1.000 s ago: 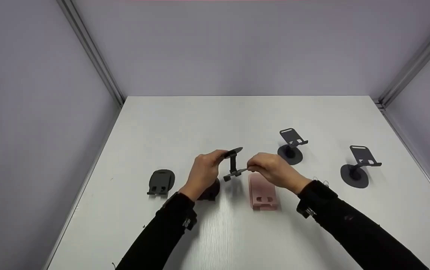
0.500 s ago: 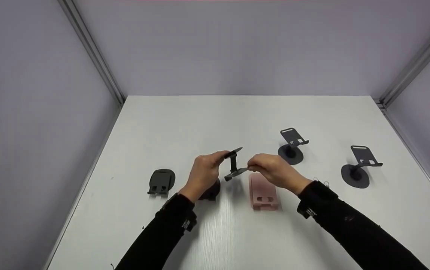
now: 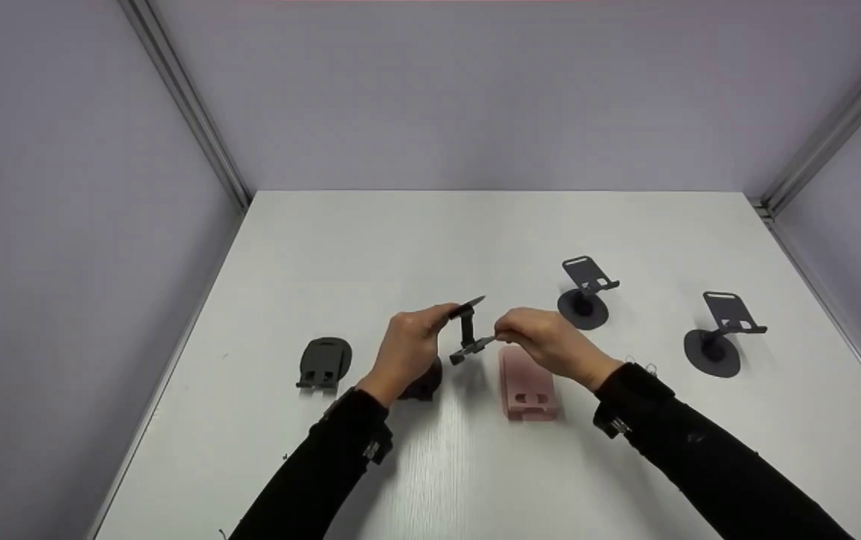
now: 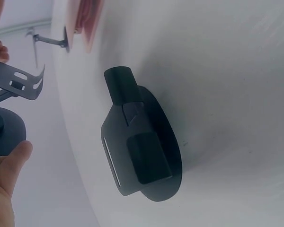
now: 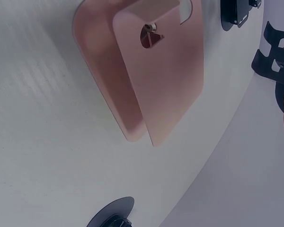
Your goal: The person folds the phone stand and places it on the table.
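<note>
A dark phone stand [image 3: 467, 330] is held above the table between both hands, its arm swung out from the base. My left hand [image 3: 413, 341] grips its round base [image 4: 10, 130], thumb on the disc's edge in the left wrist view. On the other side, my right hand [image 3: 550, 341] pinches the edge of the slotted plate [image 4: 16, 79]. That plate also shows at the right of the right wrist view. Below the left hand lies a folded black phone stand [image 4: 137, 142], partly hidden by the wrist in the head view. A folded pink phone stand [image 3: 528, 386] lies below the right hand.
Another folded black stand [image 3: 324, 363] lies further left on the white table [image 3: 370, 240]. Two unfolded dark stands stand to the right, one further back [image 3: 583, 308] and one near the right edge [image 3: 712, 352]. Pale panels [image 3: 475, 97] enclose the table's back and sides.
Both hands keep their hold in nearly the same place. The plate's tilt in the right hand varies only slightly.
</note>
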{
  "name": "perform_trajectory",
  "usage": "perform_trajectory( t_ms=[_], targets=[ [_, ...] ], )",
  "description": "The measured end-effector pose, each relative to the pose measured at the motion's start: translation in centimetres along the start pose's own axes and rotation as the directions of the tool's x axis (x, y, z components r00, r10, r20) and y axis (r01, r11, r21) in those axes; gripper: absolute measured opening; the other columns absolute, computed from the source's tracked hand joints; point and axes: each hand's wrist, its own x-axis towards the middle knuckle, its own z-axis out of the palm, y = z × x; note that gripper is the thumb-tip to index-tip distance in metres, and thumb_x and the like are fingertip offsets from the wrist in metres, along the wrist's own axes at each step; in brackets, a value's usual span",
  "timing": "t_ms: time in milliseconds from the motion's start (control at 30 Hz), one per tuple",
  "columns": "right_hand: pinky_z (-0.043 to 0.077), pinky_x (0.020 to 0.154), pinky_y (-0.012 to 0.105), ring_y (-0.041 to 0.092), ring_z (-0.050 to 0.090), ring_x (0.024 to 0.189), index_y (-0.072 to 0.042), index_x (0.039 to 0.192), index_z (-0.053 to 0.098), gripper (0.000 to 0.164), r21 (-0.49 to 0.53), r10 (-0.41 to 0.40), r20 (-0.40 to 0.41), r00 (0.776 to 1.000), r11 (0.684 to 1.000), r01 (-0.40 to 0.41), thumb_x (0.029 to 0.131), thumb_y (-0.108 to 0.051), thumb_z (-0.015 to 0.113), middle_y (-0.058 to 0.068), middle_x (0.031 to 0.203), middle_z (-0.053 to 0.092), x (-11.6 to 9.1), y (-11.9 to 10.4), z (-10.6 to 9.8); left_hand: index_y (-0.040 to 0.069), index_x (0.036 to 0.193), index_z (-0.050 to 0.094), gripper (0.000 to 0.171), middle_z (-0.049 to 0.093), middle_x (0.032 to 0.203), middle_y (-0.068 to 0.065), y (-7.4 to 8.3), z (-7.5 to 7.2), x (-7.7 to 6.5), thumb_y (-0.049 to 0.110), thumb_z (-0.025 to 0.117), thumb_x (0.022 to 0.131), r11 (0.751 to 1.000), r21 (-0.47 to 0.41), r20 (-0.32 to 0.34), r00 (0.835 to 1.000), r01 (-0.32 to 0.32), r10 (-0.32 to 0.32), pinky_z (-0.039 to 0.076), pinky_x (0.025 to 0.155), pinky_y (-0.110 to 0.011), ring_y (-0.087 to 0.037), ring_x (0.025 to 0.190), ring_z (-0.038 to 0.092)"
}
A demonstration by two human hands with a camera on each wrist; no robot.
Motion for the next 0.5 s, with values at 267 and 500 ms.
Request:
perform_trajectory(
  t_ms=[267,500],
  targets=[
    [0.055,0.073,0.025,0.016,0.068,0.080,-0.005,0.095,0.068,0.014,-0.005,0.032,0.015,0.999,0.999,-0.032,0.087,0.005,0.074,0.002,0.087,0.071,0.19,-0.08,-0.10,0.001,0.114,0.075,0.021,0.078,0.104,-0.011,0.09,0.13,-0.10,-0.002,0.064,0.097,0.999,0.006,-0.005,0.999,-0.033,0.033,0.061,0.078,-0.038,-0.026,0.091,0.076],
    [0.054,0.072,0.025,0.016,0.066,0.078,-0.004,0.095,0.067,0.014,-0.006,0.046,0.005,0.999,0.999,-0.046,0.087,0.005,0.074,0.003,0.087,0.070,0.32,-0.02,-0.09,0.003,0.113,0.075,0.021,0.078,0.102,-0.010,0.24,0.39,-0.32,-0.002,0.064,0.097,0.998,0.012,-0.008,0.998,-0.061,0.061,0.061,0.075,-0.036,-0.024,0.087,0.076]
  ],
)
